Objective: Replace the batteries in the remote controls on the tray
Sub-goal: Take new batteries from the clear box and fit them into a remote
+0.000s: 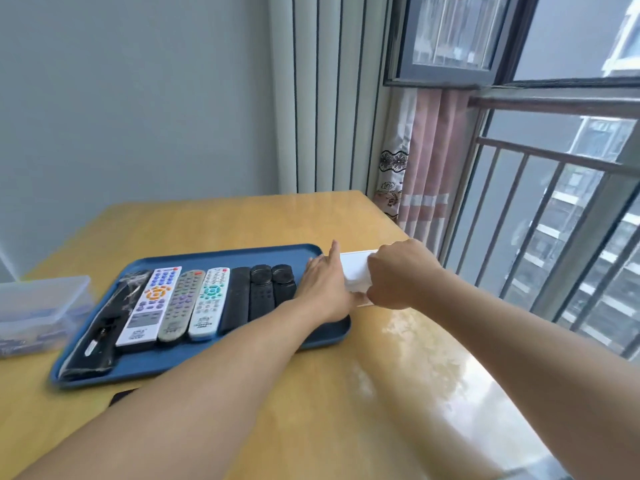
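- My right hand (398, 275) curls round a white remote (356, 271) at the blue tray's (214, 256) right edge, lifting it out, I judge, for its batteries.
- My left hand (323, 289) lies flat beside it, fingers straight, gripping nothing, steadying.
- Seven other remotes (180, 303) lie in a row on the tray, waiting.

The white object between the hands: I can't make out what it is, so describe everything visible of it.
The white object is flat, rectangular and smooth, like plastic, lying beside the blue tray's right edge on the wooden table. The right hand curls over its right side; the left hand rests against its left edge. Most is hidden; what it is cannot be told.
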Demonstrator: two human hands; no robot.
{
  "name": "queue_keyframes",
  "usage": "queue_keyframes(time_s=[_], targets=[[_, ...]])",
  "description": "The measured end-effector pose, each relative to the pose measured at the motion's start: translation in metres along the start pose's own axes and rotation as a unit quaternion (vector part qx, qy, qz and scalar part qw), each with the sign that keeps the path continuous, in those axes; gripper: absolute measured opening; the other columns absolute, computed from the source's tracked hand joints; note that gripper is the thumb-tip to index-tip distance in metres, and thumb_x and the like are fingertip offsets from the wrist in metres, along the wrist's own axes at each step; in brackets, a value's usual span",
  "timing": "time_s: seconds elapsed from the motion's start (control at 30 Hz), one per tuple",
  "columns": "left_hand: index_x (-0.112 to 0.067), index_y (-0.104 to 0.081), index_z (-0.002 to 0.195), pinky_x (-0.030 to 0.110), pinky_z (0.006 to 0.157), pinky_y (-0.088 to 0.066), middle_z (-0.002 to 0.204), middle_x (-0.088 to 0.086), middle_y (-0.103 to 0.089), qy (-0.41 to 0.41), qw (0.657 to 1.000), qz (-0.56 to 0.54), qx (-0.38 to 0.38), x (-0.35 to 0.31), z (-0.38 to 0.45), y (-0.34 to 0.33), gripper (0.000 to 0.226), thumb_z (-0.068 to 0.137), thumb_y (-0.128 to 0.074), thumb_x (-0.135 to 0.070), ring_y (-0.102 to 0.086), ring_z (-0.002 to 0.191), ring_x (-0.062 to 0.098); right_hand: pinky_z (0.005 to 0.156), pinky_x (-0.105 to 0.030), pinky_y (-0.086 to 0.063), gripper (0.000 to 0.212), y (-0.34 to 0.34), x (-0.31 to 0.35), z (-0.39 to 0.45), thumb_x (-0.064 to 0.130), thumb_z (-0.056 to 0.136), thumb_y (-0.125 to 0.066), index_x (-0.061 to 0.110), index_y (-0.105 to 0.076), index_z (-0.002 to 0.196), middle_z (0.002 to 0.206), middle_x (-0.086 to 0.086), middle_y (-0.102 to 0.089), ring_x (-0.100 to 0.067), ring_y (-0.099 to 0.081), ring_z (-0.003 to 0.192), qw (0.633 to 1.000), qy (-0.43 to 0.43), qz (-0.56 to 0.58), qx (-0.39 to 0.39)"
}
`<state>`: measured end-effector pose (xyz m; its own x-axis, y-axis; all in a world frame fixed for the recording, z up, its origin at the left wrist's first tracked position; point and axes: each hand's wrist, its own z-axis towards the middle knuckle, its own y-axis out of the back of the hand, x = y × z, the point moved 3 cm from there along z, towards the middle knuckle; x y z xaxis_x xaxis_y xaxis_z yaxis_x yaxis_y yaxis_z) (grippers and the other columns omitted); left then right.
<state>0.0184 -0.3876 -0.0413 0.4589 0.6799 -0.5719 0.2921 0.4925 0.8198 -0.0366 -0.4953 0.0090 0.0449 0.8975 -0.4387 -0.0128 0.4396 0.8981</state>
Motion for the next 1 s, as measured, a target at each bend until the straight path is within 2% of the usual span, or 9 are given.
queue_keyframes(time_s=[0.1,0.27,0.33,0.43,0.57,0.7,0.77,0.9,1.0], targets=[[-0.020,0.009,0.160,0.036,0.093,-0.036,0.148,0.012,-0.039,0.015,1.000,-0.001,-0.007,0.004,0.005,0.003,0.139,0.066,-0.085,-0.060,-0.033,0.139,0.030,0.055,-0.029,-0.027,0.026,0.003,0.003,0.000,0.031,0.087,-0.051,0.018,-0.041,0.067,0.066,0.002,-0.043,-0.014,-0.040,0.054,0.999,0.023,-0.031,-0.017],[-0.019,0.014,0.158,0.039,0.100,-0.040,0.144,0.014,-0.044,0.012,1.000,0.015,-0.018,0.005,0.010,0.003,0.144,0.063,-0.089,-0.049,-0.036,0.137,0.032,0.058,-0.030,-0.037,0.027,0.025,-0.029,0.010,0.027,0.087,-0.043,0.016,-0.049,0.064,0.063,-0.003,-0.049,-0.025,-0.050,0.059,0.995,-0.011,0.006,-0.099],[-0.020,0.016,0.158,0.040,0.095,-0.045,0.136,0.010,-0.053,0.008,0.999,0.013,-0.031,0.007,0.011,0.001,0.146,0.060,-0.089,-0.048,-0.043,0.130,0.032,0.063,-0.033,-0.041,0.025,0.028,-0.049,0.019,0.030,0.090,-0.044,0.019,-0.065,0.089,0.079,-0.008,-0.064,-0.032,-0.060,0.072,0.982,-0.065,0.092,-0.150],[-0.024,0.018,0.157,0.044,0.097,-0.047,0.127,0.002,-0.060,0.007,0.999,0.000,-0.045,0.013,0.011,-0.001,0.148,0.056,-0.087,-0.052,-0.046,0.125,0.032,0.065,-0.034,-0.038,0.031,0.013,-0.062,0.037,0.037,0.097,-0.052,0.026,-0.054,0.125,0.104,-0.009,-0.071,-0.034,-0.064,0.086,0.937,-0.152,0.225,-0.220],[-0.021,0.019,0.157,0.042,0.116,-0.028,0.130,0.002,-0.062,0.003,0.999,-0.003,-0.053,0.014,0.008,0.000,0.146,0.062,-0.086,-0.053,-0.040,0.132,0.034,0.068,-0.033,-0.041,0.041,-0.018,-0.052,0.057,0.047,0.099,-0.053,0.036,-0.053,0.138,0.115,-0.007,-0.069,-0.032,-0.065,0.097,0.966,-0.140,0.185,-0.113],[-0.016,0.020,0.158,0.041,0.124,-0.016,0.141,0.008,-0.053,0.011,0.999,-0.011,-0.039,0.011,0.004,0.000,0.143,0.068,-0.086,-0.051,-0.031,0.142,0.031,0.083,-0.036,-0.051,0.041,-0.042,-0.043,0.065,0.043,0.104,-0.038,0.020,-0.066,0.123,0.114,-0.005,-0.065,-0.028,-0.060,0.102,0.962,-0.119,0.243,0.046],[-0.018,0.019,0.158,0.041,0.124,-0.014,0.141,0.009,-0.052,0.012,0.999,-0.009,-0.041,0.011,0.003,0.001,0.143,0.067,-0.087,-0.051,-0.030,0.144,0.032,0.084,-0.037,-0.053,0.040,-0.036,-0.046,0.064,0.050,0.101,-0.044,0.024,-0.066,0.122,0.115,-0.003,-0.064,-0.027,-0.059,0.105,0.958,-0.119,0.255,0.050],[-0.019,0.023,0.157,0.040,0.125,-0.012,0.140,0.012,-0.052,0.008,0.999,-0.005,-0.042,0.005,0.001,0.002,0.144,0.068,-0.088,-0.046,-0.032,0.142,0.030,0.057,-0.028,-0.044,0.021,-0.016,-0.045,0.060,0.045,0.090,-0.070,0.027,-0.072,0.100,0.096,0.000,-0.064,-0.020,-0.060,0.085,0.953,-0.088,0.290,0.000],[-0.020,0.033,0.152,0.039,0.125,0.001,0.151,0.013,-0.043,-0.003,0.999,0.013,-0.041,0.007,0.002,0.001,0.153,0.065,-0.088,-0.052,-0.025,0.149,0.025,0.068,-0.029,-0.049,0.021,-0.013,-0.028,0.058,0.038,0.083,-0.079,0.023,-0.075,0.097,0.094,0.002,-0.066,-0.020,-0.061,0.087,0.948,-0.040,0.308,0.072]])
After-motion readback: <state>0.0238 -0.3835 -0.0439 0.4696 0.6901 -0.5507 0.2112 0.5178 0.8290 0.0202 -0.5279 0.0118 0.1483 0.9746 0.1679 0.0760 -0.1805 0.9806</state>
